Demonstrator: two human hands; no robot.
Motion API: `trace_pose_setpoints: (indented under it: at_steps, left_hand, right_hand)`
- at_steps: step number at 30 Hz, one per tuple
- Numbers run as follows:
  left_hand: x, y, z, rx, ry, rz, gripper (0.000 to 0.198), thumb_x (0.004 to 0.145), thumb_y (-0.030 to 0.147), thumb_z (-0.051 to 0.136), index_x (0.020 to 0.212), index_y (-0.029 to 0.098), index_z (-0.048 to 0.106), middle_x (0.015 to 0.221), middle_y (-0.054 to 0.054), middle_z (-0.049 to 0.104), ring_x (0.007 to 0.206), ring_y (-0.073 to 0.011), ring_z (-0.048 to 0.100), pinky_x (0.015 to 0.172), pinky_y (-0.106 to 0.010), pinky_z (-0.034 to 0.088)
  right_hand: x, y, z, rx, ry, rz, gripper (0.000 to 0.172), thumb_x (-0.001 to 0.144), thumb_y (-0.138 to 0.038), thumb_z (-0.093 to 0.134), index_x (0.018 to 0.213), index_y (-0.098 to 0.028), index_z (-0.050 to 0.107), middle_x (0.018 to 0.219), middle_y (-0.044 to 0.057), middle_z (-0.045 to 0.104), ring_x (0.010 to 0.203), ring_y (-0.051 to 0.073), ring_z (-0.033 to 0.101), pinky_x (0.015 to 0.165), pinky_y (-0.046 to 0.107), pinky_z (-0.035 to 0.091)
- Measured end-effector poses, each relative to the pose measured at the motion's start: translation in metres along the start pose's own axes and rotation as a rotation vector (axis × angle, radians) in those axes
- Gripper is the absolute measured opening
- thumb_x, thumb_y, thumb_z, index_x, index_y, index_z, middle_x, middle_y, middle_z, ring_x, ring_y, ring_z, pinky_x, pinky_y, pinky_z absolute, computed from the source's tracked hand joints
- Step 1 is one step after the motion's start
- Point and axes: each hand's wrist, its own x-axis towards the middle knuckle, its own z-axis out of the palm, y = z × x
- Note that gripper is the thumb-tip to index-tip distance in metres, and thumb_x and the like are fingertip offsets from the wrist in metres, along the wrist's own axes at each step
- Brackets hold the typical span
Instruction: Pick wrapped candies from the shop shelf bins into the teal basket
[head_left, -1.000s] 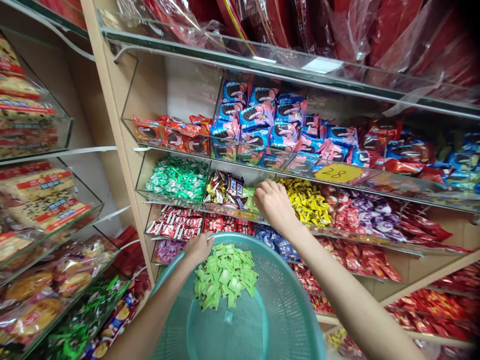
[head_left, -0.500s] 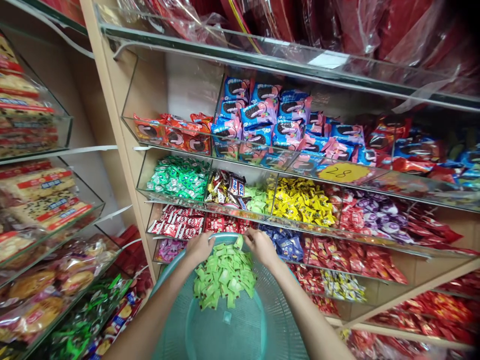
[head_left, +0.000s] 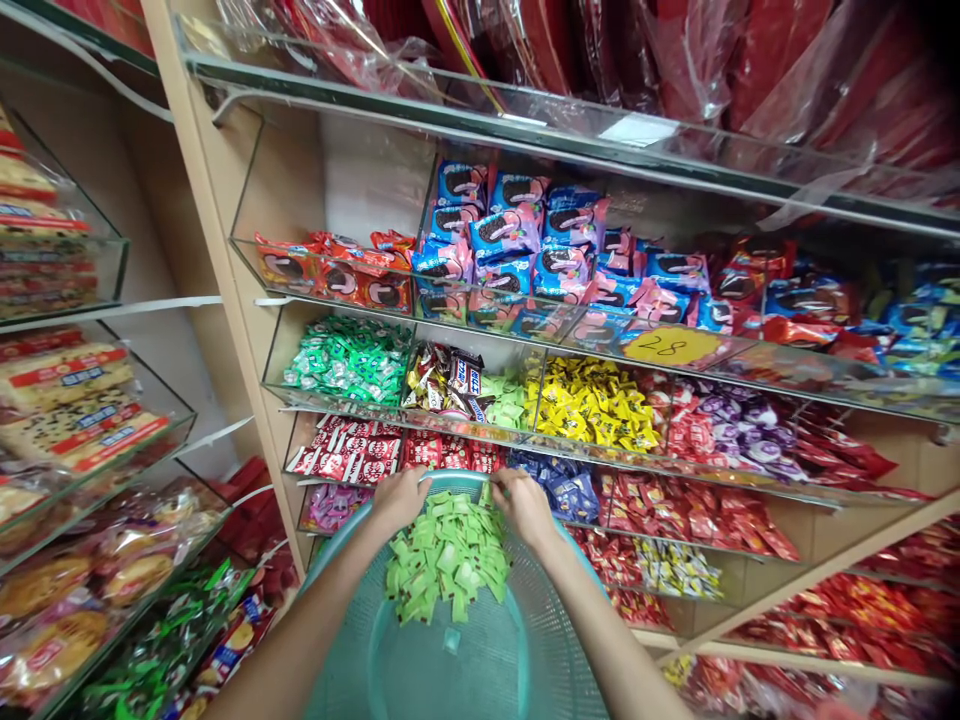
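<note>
A large teal plastic basket (head_left: 450,672) is in front of me, tilted, its far rim close to the lower candy shelves. My left hand (head_left: 401,498) is closed on the far rim at the left, and my right hand (head_left: 521,503) grips the same rim a little to the right. Between them, a heap of small green-wrapped candies (head_left: 448,555) lies against the far inner wall of the basket. Past the rim, red-wrapped candies (head_left: 450,451) show in a shelf bin, and dark blue packets (head_left: 559,485) sit beyond my right hand.
Glass-fronted shelves hold green candies (head_left: 349,360), yellow candies (head_left: 596,400) and blue cookie packs (head_left: 506,230). A few light green packets (head_left: 504,398) lie beside chocolate bars (head_left: 463,378). On the left, another rack holds packaged snacks (head_left: 71,385). A yellow tag (head_left: 667,345) marks the glass edge.
The view has shifted slightly, so the shelves appear a little further left and lower. Both hands keep their hold on the rim. Some green candies near the right hand have slid down.
</note>
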Motion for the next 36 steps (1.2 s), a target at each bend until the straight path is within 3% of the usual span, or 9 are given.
trace_pose_setpoints:
  at_steps: [9,16,30,36]
  left_hand:
    - [0.000,0.001,0.002,0.025,0.016,0.031,0.041,0.086,0.040,0.029,0.115,0.025,0.053,0.102,-0.007,0.066,0.090,-0.0236,0.061,0.072,-0.032,0.043]
    - [-0.001,0.000,0.002,0.017,0.014,0.028,0.041,0.086,0.040,0.029,0.117,0.026,0.052,0.104,-0.007,0.065,0.091,-0.0227,0.061,0.072,-0.031,0.043]
    - [-0.005,0.003,-0.001,0.011,0.014,0.025,0.039,0.085,0.038,0.031,0.116,0.025,0.052,0.103,-0.007,0.066,0.092,-0.0225,0.060,0.074,-0.031,0.042]
    - [-0.002,0.005,0.000,0.027,0.029,0.027,0.039,0.086,0.038,0.030,0.114,0.026,0.053,0.100,-0.008,0.067,0.090,-0.0224,0.061,0.073,-0.031,0.042]
  right_hand:
    - [-0.003,0.004,0.005,-0.024,0.028,-0.024,0.011,0.082,-0.018,0.045,0.084,-0.019,0.056,0.083,0.002,0.061,0.081,0.015,0.050,0.067,0.022,0.032]
    - [-0.005,-0.003,0.009,-0.171,0.040,-0.085,0.009,0.084,-0.018,0.045,0.083,-0.020,0.054,0.084,0.003,0.058,0.083,0.017,0.048,0.069,0.025,0.033]
    - [-0.013,-0.023,0.026,-0.301,-0.035,-0.182,0.006,0.083,-0.016,0.048,0.081,-0.020,0.053,0.085,0.003,0.057,0.085,0.019,0.049,0.070,0.028,0.034]
    - [-0.009,-0.035,0.008,-0.249,0.069,-0.240,0.012,0.086,-0.025,0.045,0.081,-0.020,0.053,0.083,0.003,0.056,0.084,0.018,0.048,0.071,0.028,0.033]
